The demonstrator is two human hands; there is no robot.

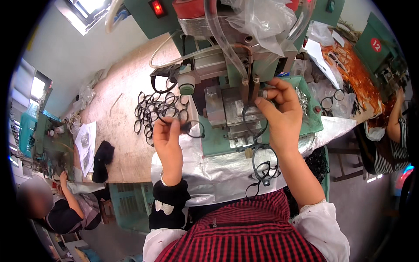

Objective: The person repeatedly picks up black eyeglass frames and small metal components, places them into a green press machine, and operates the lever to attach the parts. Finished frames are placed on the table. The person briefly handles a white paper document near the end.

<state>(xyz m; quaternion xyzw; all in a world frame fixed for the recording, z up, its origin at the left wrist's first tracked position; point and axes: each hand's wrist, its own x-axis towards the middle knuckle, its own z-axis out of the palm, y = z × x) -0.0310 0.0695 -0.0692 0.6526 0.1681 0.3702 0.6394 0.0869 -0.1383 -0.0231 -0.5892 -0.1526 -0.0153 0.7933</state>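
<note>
Here the left hand (168, 135) pinches a black eyeglass frame (192, 129) by its rim, fingers closed on it, so that the frame lies flat just off the left side of the green machine (218, 139). The right hand (281, 115) closes thumb and fingertips on a second frame (254, 122) and presses it up against the metal block (227, 109) under the machine's head, apparently to seat it squarely there. A heap of loose frames (157, 109) lies on the bench (118, 122) to the left of the machine, near the left hand, which suggests a supply kept within easy reach. More frames (262, 168) hang at the front edge of the silver sheet (209, 170) that covers the bench before the person's lap. Clear tubes (222, 39) and a plastic bag (257, 19) crowd the space above the right hand. Open room remains mainly on the bare bench to the far left; a green tray (316, 124) walls in the right side. Other people sit at the picture's left and right edges.
</note>
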